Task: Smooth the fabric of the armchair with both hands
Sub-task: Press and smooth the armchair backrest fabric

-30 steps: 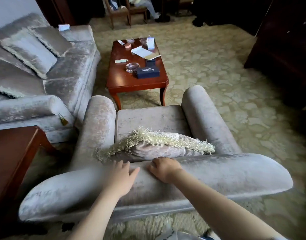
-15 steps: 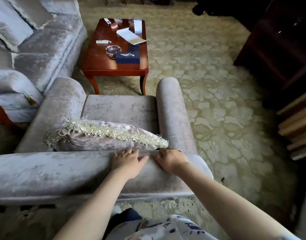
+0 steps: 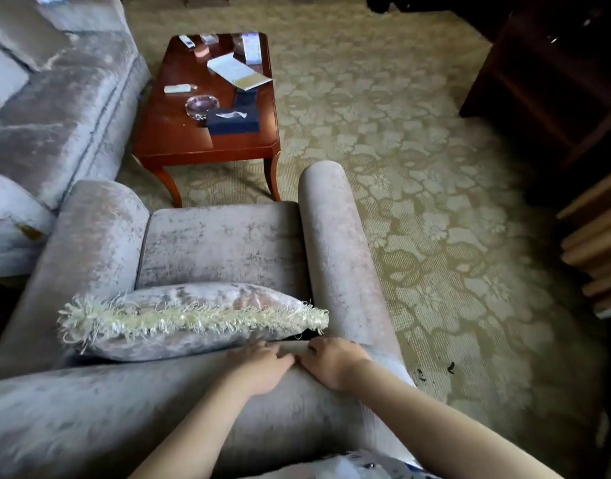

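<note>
Atop the grey velvet armchair backrest, I have my left hand and right hand flat, fingers spread, holding nothing; sweeping forward may topple the fringed velvet cushion.

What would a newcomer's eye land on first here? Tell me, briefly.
First, the left hand and right hand pressed side by side on the top of the armchair's backrest, nearest the camera. Next, the fringed cushion lying on the seat just beyond them. Farther off stands the red-brown coffee table, cluttered with small items.
</note>
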Tool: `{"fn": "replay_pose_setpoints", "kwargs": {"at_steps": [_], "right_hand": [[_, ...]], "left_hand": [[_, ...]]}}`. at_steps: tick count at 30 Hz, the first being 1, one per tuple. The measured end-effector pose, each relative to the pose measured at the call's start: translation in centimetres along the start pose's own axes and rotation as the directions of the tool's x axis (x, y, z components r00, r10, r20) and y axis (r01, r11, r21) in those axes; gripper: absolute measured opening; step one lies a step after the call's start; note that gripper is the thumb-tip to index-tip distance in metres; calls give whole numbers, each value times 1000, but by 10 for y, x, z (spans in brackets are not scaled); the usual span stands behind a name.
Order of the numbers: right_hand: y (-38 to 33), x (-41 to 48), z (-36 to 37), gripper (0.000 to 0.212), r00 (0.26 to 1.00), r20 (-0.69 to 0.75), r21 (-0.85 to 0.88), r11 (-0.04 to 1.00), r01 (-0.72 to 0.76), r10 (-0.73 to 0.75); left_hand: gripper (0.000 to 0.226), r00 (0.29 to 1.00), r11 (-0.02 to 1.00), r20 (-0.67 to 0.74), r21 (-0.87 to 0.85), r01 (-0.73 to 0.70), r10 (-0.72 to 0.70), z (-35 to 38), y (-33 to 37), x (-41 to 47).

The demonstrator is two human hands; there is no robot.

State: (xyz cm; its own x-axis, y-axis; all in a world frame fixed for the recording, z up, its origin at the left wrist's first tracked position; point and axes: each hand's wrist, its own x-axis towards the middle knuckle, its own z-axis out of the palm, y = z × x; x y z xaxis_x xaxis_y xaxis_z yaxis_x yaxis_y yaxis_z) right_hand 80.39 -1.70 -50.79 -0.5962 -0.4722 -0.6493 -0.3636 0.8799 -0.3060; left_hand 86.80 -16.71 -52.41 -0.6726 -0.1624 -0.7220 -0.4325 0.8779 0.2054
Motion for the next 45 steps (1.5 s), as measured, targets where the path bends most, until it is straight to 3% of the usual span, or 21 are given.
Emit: {"fn": "replay_pose_setpoints", "kwargs": {"at_steps": [7, 11, 19, 26, 37, 40, 45], "right_hand": [[3, 8, -27, 63, 1000, 15, 52, 999, -6, 5], [4, -14, -17, 77, 997, -70, 42, 998, -38, 40], [21, -36, -3, 49, 984, -176, -83, 996, -11, -4], [24, -31, -2, 48, 982, -188, -77, 997, -18, 3], [22, -16, -21, 56, 993, -86, -67, 994, -84, 78], [27, -14, -31, 55, 989, -102, -4, 994, -108, 107], [30, -39, -11, 52, 976, -208, -99, 992, -83, 61]], "left_hand": [[66, 1000, 1000, -1, 22, 4, -4, -22, 11, 12], [65, 997, 999, -69, 30, 21, -19, -11, 9, 0], [64, 997, 1000, -73, -4, 21, -22, -2, 6, -15], [68, 996, 999, -77, 13, 42, -41, -1, 4, -9], [71, 999, 999, -13, -20, 29, -30, -11, 6, 10], [71, 999, 1000, -41, -9, 17, -18, -18, 10, 15], [75, 996, 1000, -93, 7, -5, 6, -5, 7, -1]]}}
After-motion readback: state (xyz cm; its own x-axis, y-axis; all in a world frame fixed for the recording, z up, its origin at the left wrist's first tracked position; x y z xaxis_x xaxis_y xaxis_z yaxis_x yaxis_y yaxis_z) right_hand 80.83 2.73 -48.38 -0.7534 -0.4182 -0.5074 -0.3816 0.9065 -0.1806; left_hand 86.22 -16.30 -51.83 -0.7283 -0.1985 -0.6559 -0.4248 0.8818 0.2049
